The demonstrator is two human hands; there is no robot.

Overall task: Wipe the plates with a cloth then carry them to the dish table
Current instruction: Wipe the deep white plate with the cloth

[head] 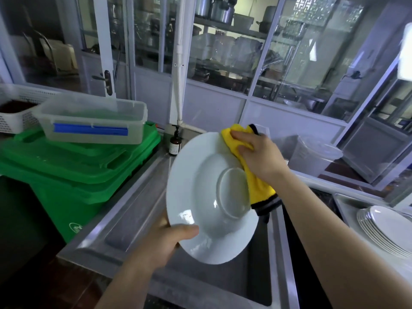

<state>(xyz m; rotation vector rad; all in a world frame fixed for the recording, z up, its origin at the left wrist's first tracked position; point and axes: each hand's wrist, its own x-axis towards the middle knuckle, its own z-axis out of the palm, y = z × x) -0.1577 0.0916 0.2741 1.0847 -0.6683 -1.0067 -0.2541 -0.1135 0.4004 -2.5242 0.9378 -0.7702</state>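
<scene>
Wiping step in hand. Steel sink [276, 253] lies below both hands. White plate [200, 197] is held tilted over it, underside showing. Left hand [160, 239] forms the grip on the plate's lower rim — thumb over the edge, fingers hidden behind. Right hand [256, 157] presses a yellow cloth [258, 188] against the upper rim, fingers curled into the folds. Stack of plates [383, 230] sits well to the right of that hand on a tray. Next move likely calls for turning the plate — dish table not identifiable.

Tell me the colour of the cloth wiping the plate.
Yellow cloth with black-and-grey striped edge, head view.
</scene>
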